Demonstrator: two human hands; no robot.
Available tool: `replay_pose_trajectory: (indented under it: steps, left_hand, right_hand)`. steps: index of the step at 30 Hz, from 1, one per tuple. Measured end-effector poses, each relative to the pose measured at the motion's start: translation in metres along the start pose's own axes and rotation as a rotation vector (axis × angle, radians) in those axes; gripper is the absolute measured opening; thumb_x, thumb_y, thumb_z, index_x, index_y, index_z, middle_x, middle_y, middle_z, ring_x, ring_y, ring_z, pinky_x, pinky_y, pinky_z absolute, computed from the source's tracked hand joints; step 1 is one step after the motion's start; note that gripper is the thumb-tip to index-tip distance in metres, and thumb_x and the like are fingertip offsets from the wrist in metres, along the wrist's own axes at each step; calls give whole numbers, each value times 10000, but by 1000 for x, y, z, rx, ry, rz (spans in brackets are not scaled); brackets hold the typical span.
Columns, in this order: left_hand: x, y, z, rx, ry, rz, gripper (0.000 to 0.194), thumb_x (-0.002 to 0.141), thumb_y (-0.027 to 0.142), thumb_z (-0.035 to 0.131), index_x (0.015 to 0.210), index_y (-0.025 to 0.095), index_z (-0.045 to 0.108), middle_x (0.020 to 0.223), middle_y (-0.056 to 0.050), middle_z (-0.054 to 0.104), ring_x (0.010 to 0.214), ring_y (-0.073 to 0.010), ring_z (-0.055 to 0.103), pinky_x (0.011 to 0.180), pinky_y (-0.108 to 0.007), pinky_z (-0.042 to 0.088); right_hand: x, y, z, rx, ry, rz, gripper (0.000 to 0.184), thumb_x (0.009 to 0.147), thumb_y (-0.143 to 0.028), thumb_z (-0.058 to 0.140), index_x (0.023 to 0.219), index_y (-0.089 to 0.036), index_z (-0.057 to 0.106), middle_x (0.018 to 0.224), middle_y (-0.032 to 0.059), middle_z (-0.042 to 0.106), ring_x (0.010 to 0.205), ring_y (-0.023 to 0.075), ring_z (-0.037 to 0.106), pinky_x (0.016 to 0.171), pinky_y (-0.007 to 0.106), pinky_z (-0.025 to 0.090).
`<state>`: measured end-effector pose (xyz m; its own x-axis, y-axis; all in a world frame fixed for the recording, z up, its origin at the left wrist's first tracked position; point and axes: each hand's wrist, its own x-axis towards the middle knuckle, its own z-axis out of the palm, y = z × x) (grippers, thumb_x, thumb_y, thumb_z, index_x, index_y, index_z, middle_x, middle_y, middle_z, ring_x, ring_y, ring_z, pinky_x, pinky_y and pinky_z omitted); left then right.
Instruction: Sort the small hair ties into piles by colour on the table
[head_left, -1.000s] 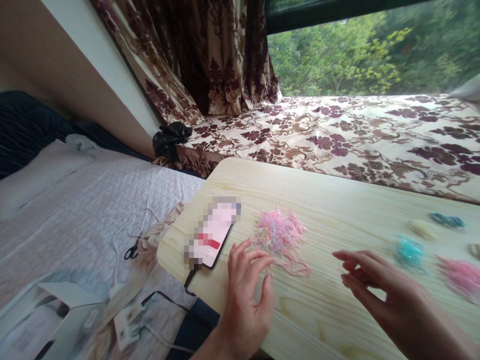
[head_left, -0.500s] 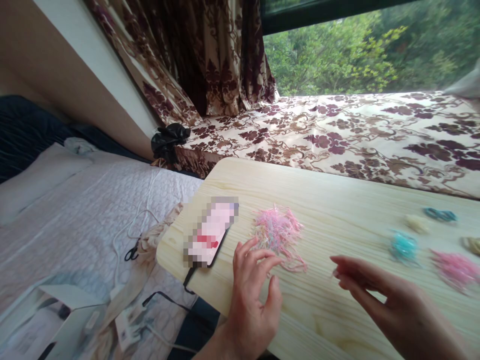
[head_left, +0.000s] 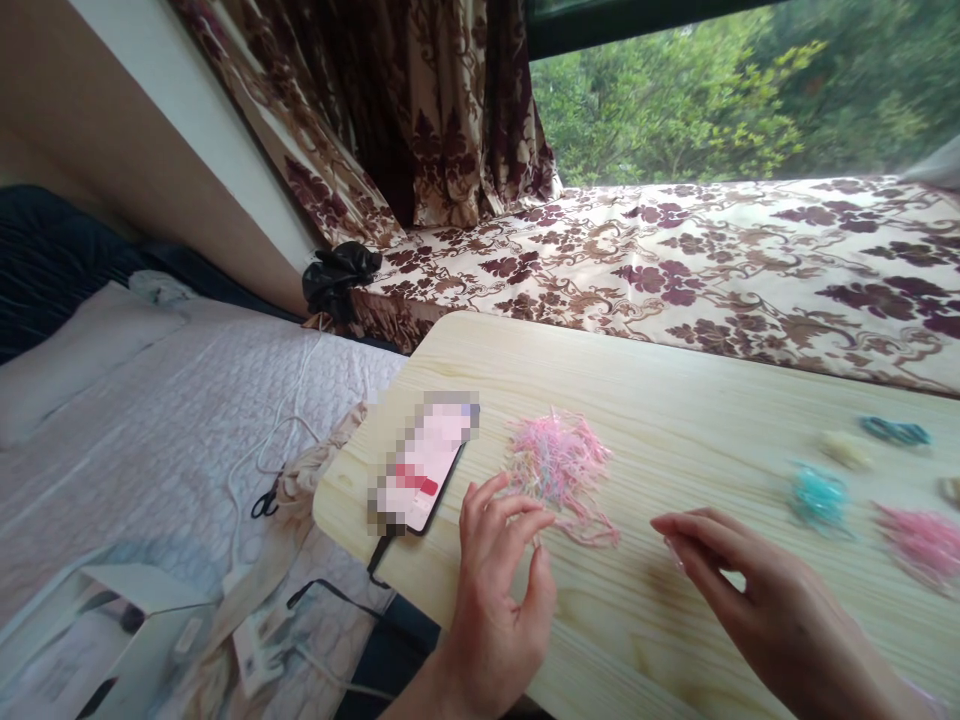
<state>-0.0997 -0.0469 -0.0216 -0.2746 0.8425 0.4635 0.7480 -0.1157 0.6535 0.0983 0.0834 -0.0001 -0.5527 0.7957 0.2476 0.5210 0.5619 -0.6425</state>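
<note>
Your left hand (head_left: 499,590) is at the near edge of the pile of pink strands (head_left: 559,455), palm down, fingers loosely curved and thumb apart from the index finger. The fingertips sit just beside the pile's lower left side; contact with it cannot be told from this angle. The pile lies beyond that hand, on the pale wooden table (head_left: 675,400), mostly pink with some pale, bluish strands mixed in. A few longer pink strands trail from its near side, toward the space between your two hands.

Your right hand (head_left: 757,590) is to the right of the pile and apart from it, thumb and index tips brought close to each other (whether a thin strand is pinched there, you cannot tell).

Left of the pile lies your phone (head_left: 427,470), its screen partly blurred out, a black cord (head_left: 379,555) at its near end. Past your right hand, well apart from the pile, are a turquoise bundle (head_left: 817,495), a second pink bundle (head_left: 919,545), a cream bundle (head_left: 846,450) and a dark blue-green bundle (head_left: 896,432).
</note>
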Motion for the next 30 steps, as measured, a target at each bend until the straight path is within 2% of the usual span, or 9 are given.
replay_pose_trajectory:
  steps: [6, 13, 15, 21, 26, 30]
  left_hand:
    - [1, -4, 1, 11, 24, -18, 388, 878, 23, 479, 1181, 244, 579, 1139, -62, 647, 1320, -247, 492, 1164, -536, 354]
    - [0, -6, 2, 15, 22, -25, 371, 880, 25, 484, 1164, 238, 592, 1129, -57, 656, 1313, -251, 504, 1151, -536, 382]
    - [0, -6, 2, 25, 27, -25, 370, 877, 25, 484, 1158, 235, 599, 1128, -59, 662, 1315, -256, 510, 1145, -531, 395]
    - [1, -4, 0, 25, 6, -27, 371, 884, 30, 484, 1171, 241, 590, 1129, -58, 674, 1320, -251, 515, 1158, -533, 380]
    - [1, -3, 0, 39, 11, -36, 360, 889, 39, 494, 1161, 247, 601, 1124, -44, 683, 1317, -250, 512, 1148, -518, 385]
    - [0, -4, 1, 44, 11, -29, 344, 900, 46, 497, 1158, 248, 603, 1122, -44, 675, 1318, -246, 503, 1148, -520, 381]
  right_hand:
    - [-7, 8, 1, -46, -121, 51, 254, 922, -418, 558, 814, -262, 727, 783, 20, 729, 645, 145, 700, 553, 217, 543]
    - [-11, 22, -1, -69, -209, 38, 291, 971, -377, 492, 1089, -268, 734, 957, 52, 736, 806, 152, 730, 675, 210, 563]
    - [-12, 24, -1, -76, -223, 41, 309, 975, -365, 474, 1116, -267, 730, 988, 64, 739, 833, 161, 736, 694, 216, 569]
    - [-17, 16, -6, -174, -142, 26, 302, 963, -386, 474, 1055, -244, 724, 1050, 77, 747, 793, 177, 746, 646, 242, 581]
    - [-35, 19, -21, -319, -29, 8, 322, 955, -462, 466, 1080, -289, 707, 1097, 53, 747, 743, 184, 747, 572, 262, 577]
    - [-43, 25, -33, -396, -65, 38, 299, 947, -476, 491, 1060, -308, 711, 1038, 19, 755, 657, 160, 723, 490, 256, 528]
